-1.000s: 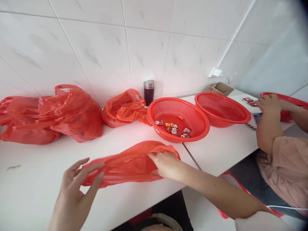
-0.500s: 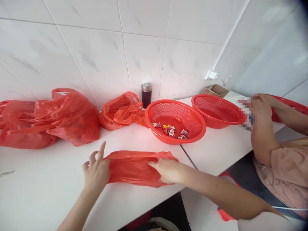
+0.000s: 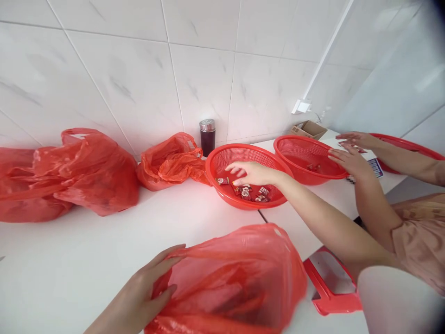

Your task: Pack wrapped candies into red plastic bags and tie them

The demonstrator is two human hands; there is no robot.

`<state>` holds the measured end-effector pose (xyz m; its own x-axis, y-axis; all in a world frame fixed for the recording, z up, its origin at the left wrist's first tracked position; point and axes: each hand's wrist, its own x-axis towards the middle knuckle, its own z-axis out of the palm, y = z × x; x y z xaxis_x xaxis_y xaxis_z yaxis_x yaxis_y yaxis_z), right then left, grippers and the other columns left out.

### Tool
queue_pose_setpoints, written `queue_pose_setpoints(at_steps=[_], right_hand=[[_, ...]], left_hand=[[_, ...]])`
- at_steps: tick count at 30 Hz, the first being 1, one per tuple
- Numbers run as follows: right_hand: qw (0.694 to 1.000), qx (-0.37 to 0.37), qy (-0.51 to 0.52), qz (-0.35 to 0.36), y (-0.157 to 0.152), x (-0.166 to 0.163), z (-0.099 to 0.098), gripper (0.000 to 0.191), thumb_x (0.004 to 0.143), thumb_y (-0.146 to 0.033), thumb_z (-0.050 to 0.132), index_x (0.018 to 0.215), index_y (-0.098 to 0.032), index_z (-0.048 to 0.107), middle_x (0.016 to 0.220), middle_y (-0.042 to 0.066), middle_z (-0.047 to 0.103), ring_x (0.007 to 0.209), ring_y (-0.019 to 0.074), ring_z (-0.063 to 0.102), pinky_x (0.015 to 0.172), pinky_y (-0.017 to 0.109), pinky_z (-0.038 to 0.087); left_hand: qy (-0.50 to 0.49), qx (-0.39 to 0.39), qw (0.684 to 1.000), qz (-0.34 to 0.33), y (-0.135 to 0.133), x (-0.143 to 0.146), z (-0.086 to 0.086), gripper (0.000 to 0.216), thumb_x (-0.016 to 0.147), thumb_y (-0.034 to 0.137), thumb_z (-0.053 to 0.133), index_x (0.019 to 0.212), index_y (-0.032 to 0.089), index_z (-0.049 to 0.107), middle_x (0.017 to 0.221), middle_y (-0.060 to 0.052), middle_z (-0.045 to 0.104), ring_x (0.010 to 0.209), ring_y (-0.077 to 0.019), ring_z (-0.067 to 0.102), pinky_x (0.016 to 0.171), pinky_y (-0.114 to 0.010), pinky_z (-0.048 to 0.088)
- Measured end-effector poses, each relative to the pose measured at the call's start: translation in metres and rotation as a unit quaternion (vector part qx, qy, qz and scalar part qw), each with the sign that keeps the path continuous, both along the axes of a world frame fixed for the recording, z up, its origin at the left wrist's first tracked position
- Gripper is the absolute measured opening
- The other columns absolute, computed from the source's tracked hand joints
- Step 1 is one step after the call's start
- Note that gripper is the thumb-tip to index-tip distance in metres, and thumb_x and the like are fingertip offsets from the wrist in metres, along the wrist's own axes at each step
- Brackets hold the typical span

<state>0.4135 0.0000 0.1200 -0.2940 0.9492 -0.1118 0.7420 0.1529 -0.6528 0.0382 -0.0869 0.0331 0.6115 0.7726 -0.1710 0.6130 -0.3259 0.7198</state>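
Note:
My left hand (image 3: 148, 283) grips the near-left rim of a thin red plastic bag (image 3: 278, 264), thumb and fingers on either side of the film. The bag's mouth gapes wide at the table's front edge. Over a red perforated plastic basket (image 3: 222, 197), my right hand (image 3: 250, 174) hovers with curved, parted fingers and nothing in them. Small wrapped snack packets (image 3: 245, 192) lie in the basket just below that hand; it partly hides some of them.
Filled red bags (image 3: 100, 181) and a crumpled red bag (image 3: 167, 160) line the wall, beside a dark flask (image 3: 207, 139). At right, another person's hands (image 3: 354, 157) are over a second red basket (image 3: 295, 162). A cardboard box (image 3: 309, 130) stands behind; a red stool (image 3: 333, 301) is below the table.
My right hand has left the bag and moved up over the basket. The bag has come nearer and opened out, with my left hand on its rim. The co-worker's hands have spread over their basket.

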Motion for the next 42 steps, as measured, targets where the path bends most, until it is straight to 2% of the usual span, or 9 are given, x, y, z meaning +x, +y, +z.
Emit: queue_pose_setpoints(at_steps=[2, 4, 9, 15, 21, 23, 26, 33, 42], right_hand=[[0.99, -0.04, -0.13, -0.021, 0.025, 0.015, -0.021, 0.087, 0.063, -0.022, 0.083, 0.143, -0.024, 0.048, 0.151, 0.014, 0.041, 0.131, 0.0318, 0.046, 0.103, 0.041, 0.041], [0.979, -0.072, -0.187, -0.021, 0.039, 0.025, -0.043, 0.098, 0.054, -0.021, 0.088, 0.143, -0.028, 0.048, 0.152, 0.013, 0.04, 0.132, 0.0364, 0.045, 0.102, 0.043, 0.04], [0.974, -0.085, -0.206, -0.031, 0.044, 0.032, -0.067, 0.082, 0.061, -0.03, 0.083, 0.137, -0.028, 0.053, 0.128, 0.013, 0.059, 0.114, 0.0326, 0.057, 0.088, 0.038, 0.045], [0.983, -0.079, -0.153, -0.057, 0.047, 0.042, -0.053, 0.064, 0.063, -0.028, 0.082, 0.122, -0.022, 0.06, 0.103, 0.009, 0.068, 0.088, 0.0246, 0.064, 0.074, 0.032, 0.048], [0.994, 0.061, 0.011, -0.091, 0.01, 0.011, -0.003, 0.043, 0.091, -0.036, 0.055, 0.131, -0.022, 0.045, 0.119, 0.007, 0.064, 0.101, 0.0165, 0.064, 0.085, 0.027, 0.05], [0.982, 0.059, 0.178, -0.039, -0.02, -0.018, 0.008, 0.04, 0.091, -0.037, 0.056, 0.128, -0.023, 0.047, 0.109, 0.004, 0.068, 0.091, 0.016, 0.067, 0.08, 0.029, 0.052], [0.956, -0.08, 0.26, 0.111, -0.06, -0.063, -0.002, 0.037, 0.089, -0.035, 0.062, 0.122, -0.026, 0.05, 0.089, -0.002, 0.071, 0.078, 0.0152, 0.07, 0.07, 0.027, 0.053], [0.997, 0.007, -0.063, 0.034, -0.074, -0.091, -0.075, 0.008, 0.091, -0.019, 0.056, 0.099, -0.017, 0.057, 0.078, 0.003, 0.065, 0.063, 0.0142, 0.058, 0.056, 0.024, 0.036], [0.997, 0.039, -0.067, 0.014, -0.072, -0.067, -0.045, 0.004, 0.091, -0.02, 0.054, 0.094, -0.02, 0.056, 0.086, 0.002, 0.064, 0.072, 0.0147, 0.058, 0.059, 0.024, 0.033]], left_hand=[[-0.019, 0.002, 1.0, 0.012, -0.003, -0.002, -0.006, 0.064, 0.084, 0.018, 0.055, 0.144, 0.041, 0.047, 0.15, 0.001, 0.048, 0.133, -0.0269, 0.05, 0.111, -0.039, 0.039], [-0.038, 0.009, 0.999, 0.035, -0.006, -0.005, -0.014, 0.066, 0.083, 0.019, 0.059, 0.144, 0.039, 0.047, 0.146, -0.001, 0.053, 0.131, -0.029, 0.052, 0.11, -0.042, 0.04], [-0.004, 0.029, 0.999, 0.043, -0.006, -0.012, -0.027, 0.071, 0.086, 0.026, 0.058, 0.151, 0.038, 0.034, 0.153, -0.001, 0.044, 0.137, -0.0288, 0.045, 0.112, -0.044, 0.037], [0.006, 0.039, 0.996, 0.084, 0.004, 0.002, -0.022, 0.071, 0.088, 0.035, 0.057, 0.153, 0.036, 0.03, 0.153, -0.002, 0.044, 0.138, -0.029, 0.044, 0.111, -0.044, 0.039], [-0.004, 0.027, 0.99, 0.141, 0.009, 0.02, -0.021, 0.066, 0.088, 0.04, 0.056, 0.15, 0.033, 0.037, 0.154, -0.004, 0.042, 0.139, -0.0312, 0.041, 0.113, -0.049, 0.035], [-0.013, 0.01, 0.988, 0.156, 0.011, 0.025, -0.024, 0.066, 0.089, 0.041, 0.055, 0.151, 0.032, 0.035, 0.156, -0.005, 0.039, 0.142, -0.0304, 0.037, 0.115, -0.048, 0.031], [-0.036, -0.017, 0.986, 0.163, 0.012, 0.032, -0.029, 0.07, 0.089, 0.04, 0.054, 0.154, 0.031, 0.029, 0.156, -0.006, 0.04, 0.143, -0.0304, 0.036, 0.115, -0.047, 0.031], [-0.021, -0.025, 0.993, 0.118, 0.012, 0.043, -0.022, 0.073, 0.088, 0.027, 0.05, 0.156, 0.028, 0.023, 0.157, -0.007, 0.037, 0.141, -0.0286, 0.04, 0.112, -0.045, 0.035], [-0.044, 0.106, 0.976, 0.185, 0.017, 0.041, -0.029, 0.062, 0.091, 0.041, 0.048, 0.151, 0.039, 0.032, 0.148, -0.002, 0.048, 0.129, -0.0253, 0.054, 0.103, -0.038, 0.048]])
